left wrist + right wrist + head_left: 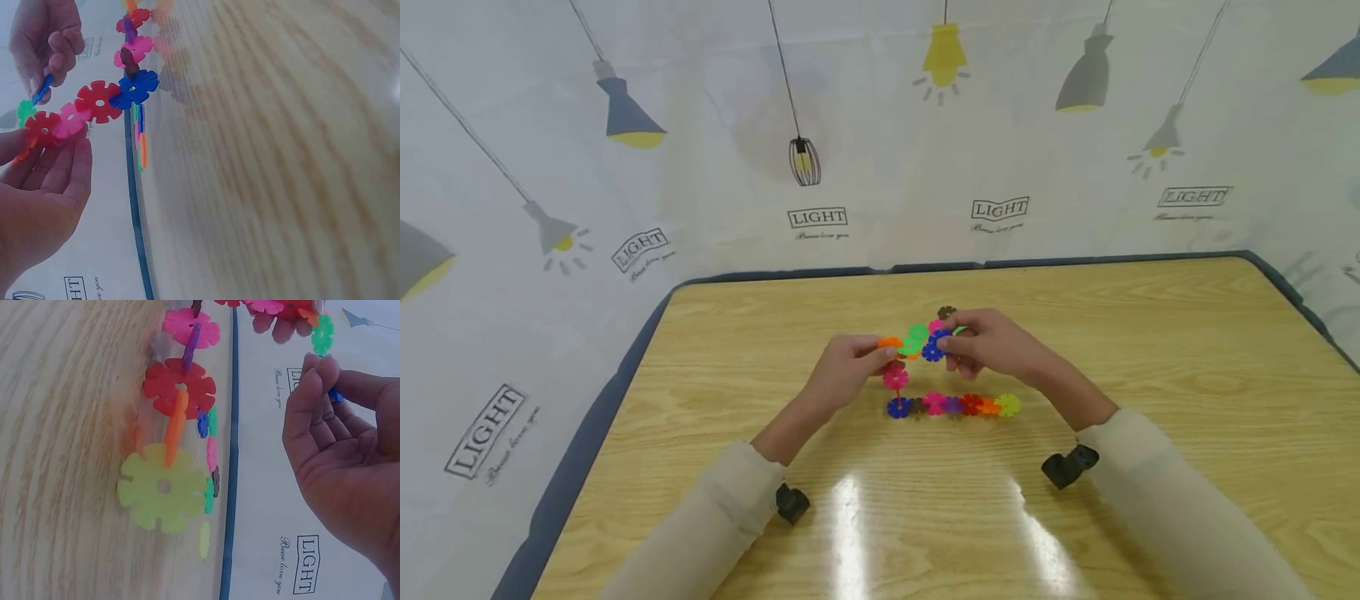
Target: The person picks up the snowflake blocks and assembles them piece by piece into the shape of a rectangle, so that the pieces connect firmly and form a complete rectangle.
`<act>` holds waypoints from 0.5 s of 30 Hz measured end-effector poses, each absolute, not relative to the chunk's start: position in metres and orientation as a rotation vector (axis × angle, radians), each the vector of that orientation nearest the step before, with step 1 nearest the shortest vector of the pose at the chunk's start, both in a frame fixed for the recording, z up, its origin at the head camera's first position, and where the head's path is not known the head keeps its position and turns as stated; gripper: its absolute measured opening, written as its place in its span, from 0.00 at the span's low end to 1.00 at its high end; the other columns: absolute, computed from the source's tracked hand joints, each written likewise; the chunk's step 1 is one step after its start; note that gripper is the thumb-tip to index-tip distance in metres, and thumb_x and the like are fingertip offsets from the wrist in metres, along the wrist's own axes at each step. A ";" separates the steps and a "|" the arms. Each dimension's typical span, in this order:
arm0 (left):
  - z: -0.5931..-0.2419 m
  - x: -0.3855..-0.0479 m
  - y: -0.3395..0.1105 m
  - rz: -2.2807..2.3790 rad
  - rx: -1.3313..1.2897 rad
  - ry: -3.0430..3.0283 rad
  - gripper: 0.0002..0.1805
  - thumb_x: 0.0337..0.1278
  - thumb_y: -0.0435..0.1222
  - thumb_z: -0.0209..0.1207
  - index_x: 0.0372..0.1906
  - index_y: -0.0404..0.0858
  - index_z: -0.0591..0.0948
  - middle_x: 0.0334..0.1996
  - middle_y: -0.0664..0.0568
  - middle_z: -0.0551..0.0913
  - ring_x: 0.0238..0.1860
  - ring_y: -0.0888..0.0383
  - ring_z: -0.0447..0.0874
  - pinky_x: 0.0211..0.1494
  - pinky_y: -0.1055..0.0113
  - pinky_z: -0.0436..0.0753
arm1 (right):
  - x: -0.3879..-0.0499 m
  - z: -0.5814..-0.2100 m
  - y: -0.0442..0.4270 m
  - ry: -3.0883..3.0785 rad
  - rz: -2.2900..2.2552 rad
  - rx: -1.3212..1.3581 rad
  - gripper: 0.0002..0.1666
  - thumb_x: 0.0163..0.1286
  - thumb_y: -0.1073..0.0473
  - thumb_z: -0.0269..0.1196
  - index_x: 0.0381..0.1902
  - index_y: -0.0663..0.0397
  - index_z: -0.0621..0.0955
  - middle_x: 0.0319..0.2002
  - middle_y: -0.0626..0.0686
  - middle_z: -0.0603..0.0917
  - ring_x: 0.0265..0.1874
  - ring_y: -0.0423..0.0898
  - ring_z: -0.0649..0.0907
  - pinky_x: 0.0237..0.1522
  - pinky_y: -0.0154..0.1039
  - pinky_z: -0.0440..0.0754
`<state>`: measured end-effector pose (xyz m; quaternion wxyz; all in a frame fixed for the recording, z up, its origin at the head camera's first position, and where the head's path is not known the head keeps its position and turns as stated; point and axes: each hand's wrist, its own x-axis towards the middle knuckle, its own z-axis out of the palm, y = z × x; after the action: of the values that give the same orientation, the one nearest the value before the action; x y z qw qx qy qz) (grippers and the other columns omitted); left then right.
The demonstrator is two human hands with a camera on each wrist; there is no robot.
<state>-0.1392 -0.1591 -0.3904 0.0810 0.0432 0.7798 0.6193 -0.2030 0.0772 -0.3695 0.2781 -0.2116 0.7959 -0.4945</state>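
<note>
In the head view my left hand (842, 375) grips the upper end of an upright chain of notched plastic flower discs, at the orange disc (891, 342). A green disc (912, 347) juts from that end toward my right hand (996, 346), which pinches a blue disc (933, 348). Below, a pink disc (895, 378) belongs to the upright part, which joins a blue corner disc (898, 408). From there a row runs right along the table to a yellow-green disc (1009, 406). The left wrist view shows the pinched blue disc (42, 89) close to the green one (26, 112); whether they touch I cannot tell.
Loose discs lie behind the hands, among them a brown disc (947, 313) and a green disc (918, 332). In the right wrist view a yellow disc (204, 540) lies beyond the row. The wooden table (737, 333) meets a printed curtain (895, 150) at the back.
</note>
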 end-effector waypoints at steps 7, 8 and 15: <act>-0.392 -0.142 -0.158 1.864 0.156 2.314 0.16 0.70 0.38 0.55 0.49 0.29 0.83 0.42 0.41 0.87 0.43 0.53 0.87 0.53 0.58 0.83 | -0.201 -0.367 0.072 2.123 -1.346 -0.587 0.14 0.74 0.58 0.57 0.47 0.66 0.75 0.29 0.62 0.83 0.22 0.47 0.80 0.32 0.40 0.85; -0.392 -0.142 -0.158 1.865 0.161 2.310 0.16 0.70 0.38 0.55 0.49 0.29 0.83 0.42 0.41 0.87 0.43 0.53 0.87 0.53 0.58 0.83 | -0.200 -0.368 0.071 2.123 -1.349 -0.595 0.14 0.74 0.57 0.57 0.47 0.66 0.75 0.30 0.63 0.82 0.22 0.48 0.80 0.32 0.40 0.85; -0.397 -0.143 -0.159 1.887 0.184 2.310 0.16 0.70 0.37 0.54 0.47 0.29 0.84 0.41 0.40 0.87 0.41 0.54 0.87 0.52 0.58 0.83 | -0.200 -0.369 0.068 2.108 -1.386 -0.609 0.16 0.74 0.56 0.58 0.43 0.68 0.76 0.32 0.63 0.82 0.24 0.48 0.81 0.35 0.41 0.86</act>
<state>-0.1434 -0.1588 -0.3972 0.0765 0.0615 0.7707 0.6296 -0.2005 0.0683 -0.3694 0.2700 -0.2259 0.7821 -0.5141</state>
